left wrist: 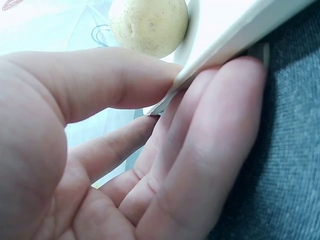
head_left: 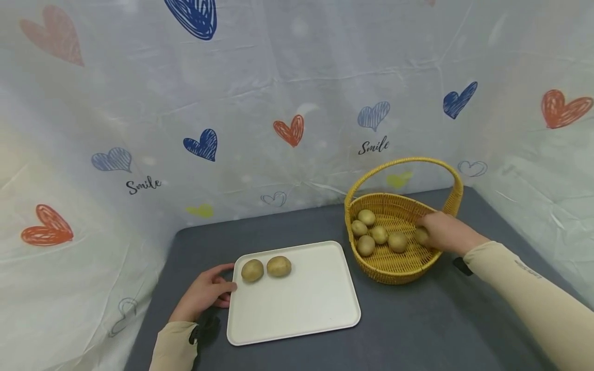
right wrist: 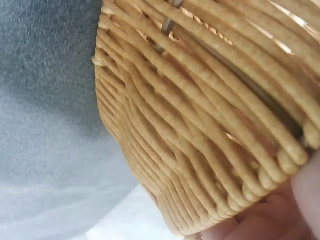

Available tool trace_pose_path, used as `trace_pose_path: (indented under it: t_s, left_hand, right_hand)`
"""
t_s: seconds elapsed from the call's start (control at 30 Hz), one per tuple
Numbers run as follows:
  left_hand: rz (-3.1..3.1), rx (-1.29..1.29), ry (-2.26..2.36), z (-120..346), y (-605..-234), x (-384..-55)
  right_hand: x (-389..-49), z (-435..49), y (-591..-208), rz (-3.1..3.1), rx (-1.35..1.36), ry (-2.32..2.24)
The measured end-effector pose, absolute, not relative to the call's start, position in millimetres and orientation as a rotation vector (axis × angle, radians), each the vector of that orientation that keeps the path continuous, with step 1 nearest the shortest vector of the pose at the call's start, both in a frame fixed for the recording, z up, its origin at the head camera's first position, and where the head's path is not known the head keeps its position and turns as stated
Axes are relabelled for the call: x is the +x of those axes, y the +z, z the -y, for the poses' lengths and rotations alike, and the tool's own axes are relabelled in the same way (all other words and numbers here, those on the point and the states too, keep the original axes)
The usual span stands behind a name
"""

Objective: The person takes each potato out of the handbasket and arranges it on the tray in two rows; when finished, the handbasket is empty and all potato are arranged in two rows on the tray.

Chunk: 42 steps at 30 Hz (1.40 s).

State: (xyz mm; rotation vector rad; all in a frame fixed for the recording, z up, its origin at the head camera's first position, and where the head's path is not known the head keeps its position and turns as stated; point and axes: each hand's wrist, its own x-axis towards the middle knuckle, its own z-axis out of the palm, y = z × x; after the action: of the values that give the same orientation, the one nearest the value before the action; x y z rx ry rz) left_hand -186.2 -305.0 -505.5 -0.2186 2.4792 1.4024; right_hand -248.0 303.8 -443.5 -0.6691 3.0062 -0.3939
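Note:
My left hand (head_left: 204,292) holds the left rim of a white rectangular tray (head_left: 301,304), thumb on the rim and fingers beneath, as the left wrist view shows. Two potatoes (head_left: 279,266) lie side by side near the tray's upper left corner; one potato (left wrist: 149,25) also appears past the thumb in the left wrist view. At the right, my right hand (head_left: 443,231) reaches over the side of a yellow woven basket (head_left: 392,278) and grips a potato (head_left: 422,236) inside it. Basket weave hides most of those fingers in the right wrist view.
Several more potatoes (head_left: 379,235) sit in the basket's left and middle part. A tall arched handle (head_left: 403,162) spans the basket. Behind the dark grey table (head_left: 297,226) hangs a white sheet (head_left: 241,98) printed with hearts.

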Motion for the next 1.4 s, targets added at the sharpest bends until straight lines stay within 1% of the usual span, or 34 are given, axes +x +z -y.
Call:
trace_pose_path:
  t_s: [0.3,0.53,0.8,0.97,1.17,1.4]
  left_hand:
    - [-2.482,-0.208,1.404,304,-505,-185]
    - [-2.496,-0.205,1.408,304,-507,-186]
    - [-2.494,-0.232,1.406,304,-505,-184]
    - [-2.49,-0.213,1.414,305,-503,-185]
    - [-2.496,-0.203,1.416,307,-503,-185]
    - [-2.492,-0.175,1.437,307,-502,-184]
  right_hand:
    - [-239,-306,-434,-3.029,-0.604,-0.541]
    - [-219,-286,-418,-3.055,-0.555,-0.679]
    - [-195,-245,-407,-3.062,-0.661,-0.821]
    - [-186,-212,-406,-3.061,-0.752,-0.912]
    - [-181,-168,-412,-3.02,-0.831,-1.032]
    - [-186,-122,-431,-2.915,-0.857,-1.133]
